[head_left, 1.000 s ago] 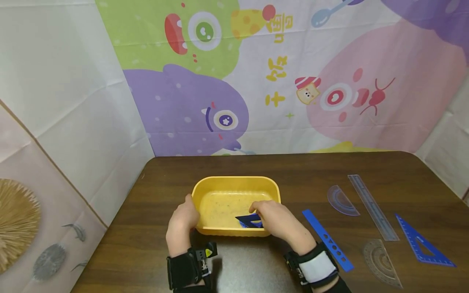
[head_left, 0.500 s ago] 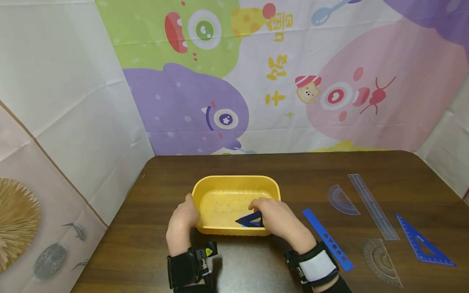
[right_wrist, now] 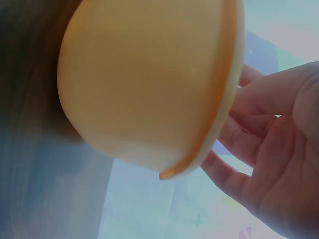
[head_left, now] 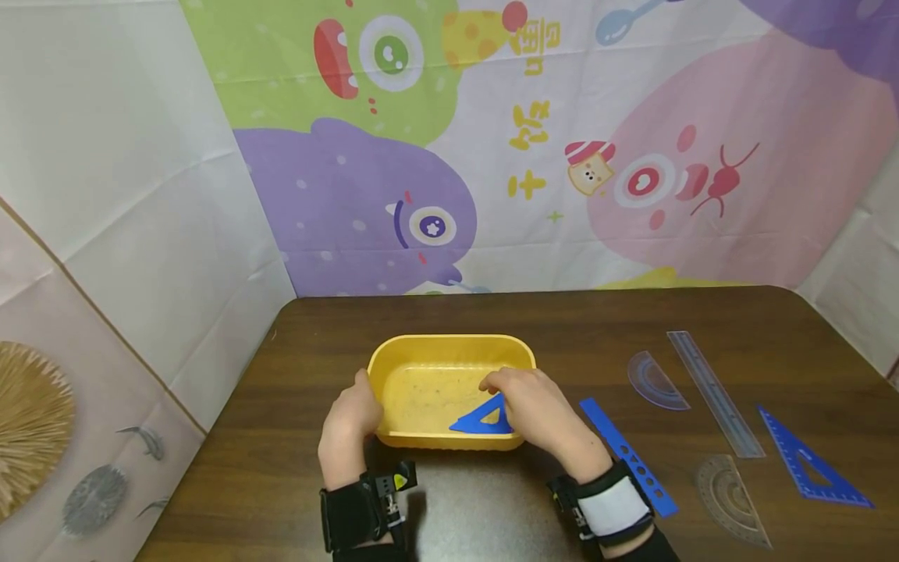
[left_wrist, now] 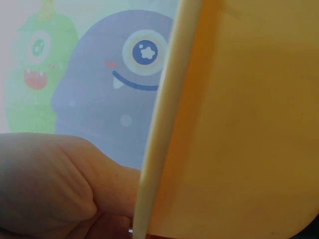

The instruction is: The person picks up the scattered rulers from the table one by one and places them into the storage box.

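Note:
In the head view a yellow plastic basin point(head_left: 449, 441) sits on the table. My left hand point(head_left: 351, 425) grips its left end; in the left wrist view the thumb point(left_wrist: 117, 186) meets the rim and the other fingers are mostly hidden. At the basin's right end, my right hand point(head_left: 537, 406) reaches over the rim and holds a blue set square point(head_left: 474, 420), its pointed corner toward the left. The set square's right part is hidden behind the hand. In the right wrist view the fingertips pass behind the basin wall point(right_wrist: 149, 84), so their hold is hidden.
Right of the basin lie a blue ruler point(head_left: 625, 453) with cut-outs, a small clear protractor point(head_left: 656, 382), a long clear ruler point(head_left: 716, 394), a larger clear protractor point(head_left: 733, 499) and another blue set square point(head_left: 818, 464). A cartoon-printed cloth point(head_left: 520, 257) hangs behind the table.
My right hand has risen slightly, and the set square in it has tilted, turning from dark navy to bright blue. The left hand and the basin stay in place.

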The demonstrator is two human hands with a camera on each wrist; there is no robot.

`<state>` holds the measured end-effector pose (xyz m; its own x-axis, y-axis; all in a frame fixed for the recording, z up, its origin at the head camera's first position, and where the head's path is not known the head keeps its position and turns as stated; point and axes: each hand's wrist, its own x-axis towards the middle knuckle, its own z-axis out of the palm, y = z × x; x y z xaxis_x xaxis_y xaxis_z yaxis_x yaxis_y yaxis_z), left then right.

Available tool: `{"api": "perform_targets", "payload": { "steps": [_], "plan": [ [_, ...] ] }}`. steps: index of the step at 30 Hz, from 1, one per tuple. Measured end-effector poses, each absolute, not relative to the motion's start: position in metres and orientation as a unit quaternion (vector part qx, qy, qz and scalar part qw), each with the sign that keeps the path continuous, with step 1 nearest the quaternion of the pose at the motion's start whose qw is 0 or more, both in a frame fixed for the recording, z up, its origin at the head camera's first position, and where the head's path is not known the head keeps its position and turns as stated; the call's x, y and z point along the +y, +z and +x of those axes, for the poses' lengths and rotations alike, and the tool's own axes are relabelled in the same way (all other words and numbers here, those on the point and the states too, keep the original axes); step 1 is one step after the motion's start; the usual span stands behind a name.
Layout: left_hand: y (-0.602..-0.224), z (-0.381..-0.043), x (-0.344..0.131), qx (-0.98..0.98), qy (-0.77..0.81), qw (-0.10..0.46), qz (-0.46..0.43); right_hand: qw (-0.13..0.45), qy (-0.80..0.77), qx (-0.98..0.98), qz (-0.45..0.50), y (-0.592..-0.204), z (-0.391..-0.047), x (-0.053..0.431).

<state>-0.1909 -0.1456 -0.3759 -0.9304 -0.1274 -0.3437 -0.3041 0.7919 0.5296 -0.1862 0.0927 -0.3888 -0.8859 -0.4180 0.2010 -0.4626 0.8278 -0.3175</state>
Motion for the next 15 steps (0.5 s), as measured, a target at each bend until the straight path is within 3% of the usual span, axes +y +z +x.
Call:
{"api": "perform_targets", "payload": {
  "steps": [7,15],
  "plan": [
    [-0.375,-0.19,-0.145,0.933,0.308,0.146,-0.114,0.11,0.186,-0.948,0.232,-0.388,-0.189,0.102],
    [-0.374,-0.189,-0.146,0.935,0.302,0.149,-0.112,0.082,0.217,-0.954,0.191,-0.385,-0.191,0.115]
  ]
}}
